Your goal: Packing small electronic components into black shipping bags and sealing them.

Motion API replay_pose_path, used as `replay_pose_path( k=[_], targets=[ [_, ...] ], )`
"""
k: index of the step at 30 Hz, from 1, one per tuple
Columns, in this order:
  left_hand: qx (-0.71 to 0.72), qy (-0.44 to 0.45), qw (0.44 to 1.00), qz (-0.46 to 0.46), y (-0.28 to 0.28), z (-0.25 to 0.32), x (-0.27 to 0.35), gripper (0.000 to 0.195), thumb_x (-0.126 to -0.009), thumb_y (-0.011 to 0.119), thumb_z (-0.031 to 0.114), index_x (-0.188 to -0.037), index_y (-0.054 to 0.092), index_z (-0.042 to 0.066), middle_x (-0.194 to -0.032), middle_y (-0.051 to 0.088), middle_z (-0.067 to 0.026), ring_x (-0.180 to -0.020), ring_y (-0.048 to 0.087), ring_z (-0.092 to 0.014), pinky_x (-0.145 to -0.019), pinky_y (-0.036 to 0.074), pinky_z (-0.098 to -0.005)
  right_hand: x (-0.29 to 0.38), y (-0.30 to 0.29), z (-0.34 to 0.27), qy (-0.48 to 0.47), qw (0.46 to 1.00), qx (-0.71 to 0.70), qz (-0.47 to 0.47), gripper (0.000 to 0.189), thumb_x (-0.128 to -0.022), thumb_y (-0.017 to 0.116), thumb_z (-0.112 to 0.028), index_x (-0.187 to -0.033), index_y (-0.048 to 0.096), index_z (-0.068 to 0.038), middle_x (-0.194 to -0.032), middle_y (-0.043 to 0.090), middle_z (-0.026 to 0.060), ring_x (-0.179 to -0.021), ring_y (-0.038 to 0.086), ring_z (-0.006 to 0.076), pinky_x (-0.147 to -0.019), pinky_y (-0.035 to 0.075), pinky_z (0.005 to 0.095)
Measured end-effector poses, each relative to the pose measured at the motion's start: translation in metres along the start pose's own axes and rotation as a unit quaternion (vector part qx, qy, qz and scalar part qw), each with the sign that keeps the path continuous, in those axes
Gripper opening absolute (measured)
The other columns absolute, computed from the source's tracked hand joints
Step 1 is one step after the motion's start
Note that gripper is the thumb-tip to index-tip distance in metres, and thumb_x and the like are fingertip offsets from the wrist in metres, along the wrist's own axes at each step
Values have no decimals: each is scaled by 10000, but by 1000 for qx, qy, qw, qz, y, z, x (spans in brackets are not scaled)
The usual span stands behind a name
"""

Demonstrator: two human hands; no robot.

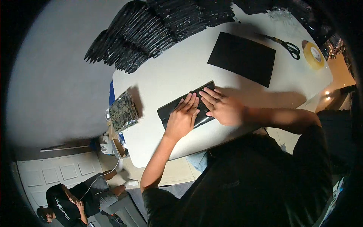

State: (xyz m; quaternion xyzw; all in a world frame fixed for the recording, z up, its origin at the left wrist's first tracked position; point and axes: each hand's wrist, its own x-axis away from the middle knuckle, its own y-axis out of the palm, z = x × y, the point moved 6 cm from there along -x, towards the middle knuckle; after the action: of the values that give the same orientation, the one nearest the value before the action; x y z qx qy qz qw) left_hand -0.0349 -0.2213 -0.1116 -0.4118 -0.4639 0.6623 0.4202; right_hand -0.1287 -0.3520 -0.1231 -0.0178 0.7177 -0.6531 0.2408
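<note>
A folded black plastic packet (165,114) with a glossy surface lies on the white table (147,142) in front of me. My left hand (183,119) rests palm down on its middle, the fingers close together and the thumb out to the side. Toward the packet's right end, my right hand (225,109) lies flat with its fingers spread, their tips near the far edge. The two hands press from above and grip nothing. Farther back to the right is a flat black rectangular sheet or bag (242,59), apart from both hands.
Rows of black plastic packets (147,34) line the far edge. Black-handled scissors (285,46) and a roll of clear yellowish tape (312,58) lie at the right. A plastic-wrapped, dark-patterned bundle (123,112) sits at the left edge. Another person (79,195) is seated beyond the table.
</note>
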Motion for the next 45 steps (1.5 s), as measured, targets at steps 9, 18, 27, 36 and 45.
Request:
replay_pose_path(
  k=[9, 18, 27, 36, 45],
  targets=[
    [22, 12, 999, 40, 16, -1, 7, 496, -1058, 591, 206, -1524, 528, 47, -1568, 516, -166, -1468, 474, -353, -1198, 414, -496, 109, -70, -6, 260, 788, -510, -225, 315, -1040, 639, -257, -1190, 702, 14, -1022, 783, 142, -926, 759, 254, -833, 589, 411],
    [-17, -17, 1000, -2, 14, -2, 5, 457, -1103, 503, 231, -1510, 541, 27, -1592, 487, -162, -1485, 458, -329, -1215, 390, -506, 242, 1, -18, 625, 275, -727, 66, 431, -1014, 640, -149, -1418, 562, -23, -1339, 676, 108, -1125, 680, 206, -957, 526, 396],
    [-41, -23, 999, 16, 14, 4, 5, 447, -1084, 535, 211, -1477, 565, 0, -1582, 502, -170, -1460, 491, -349, -1185, 425, -507, 244, -18, -37, 658, 188, -713, 153, 424, -981, 652, -89, -1392, 555, -56, -1315, 665, 88, -1108, 676, 204, -917, 527, 382],
    [-64, 41, 997, 17, 7, 5, -7, 410, -1029, 581, 184, -1351, 659, -57, -1451, 617, -226, -1358, 597, -372, -1089, 519, -461, 243, -2, -77, 724, 232, -609, 225, 451, -949, 689, -60, -1386, 577, -63, -1258, 698, 102, -1105, 687, 207, -905, 532, 383],
    [47, 62, 996, 39, 11, -4, 4, 449, -979, 679, 154, -1406, 646, 16, -1541, 563, -152, -1413, 549, -365, -1124, 484, -517, 174, -90, -47, 595, 695, -403, 10, 202, -924, 733, -116, -1097, 731, -12, -990, 768, 126, -868, 755, 220, -730, 596, 359]
  ],
)
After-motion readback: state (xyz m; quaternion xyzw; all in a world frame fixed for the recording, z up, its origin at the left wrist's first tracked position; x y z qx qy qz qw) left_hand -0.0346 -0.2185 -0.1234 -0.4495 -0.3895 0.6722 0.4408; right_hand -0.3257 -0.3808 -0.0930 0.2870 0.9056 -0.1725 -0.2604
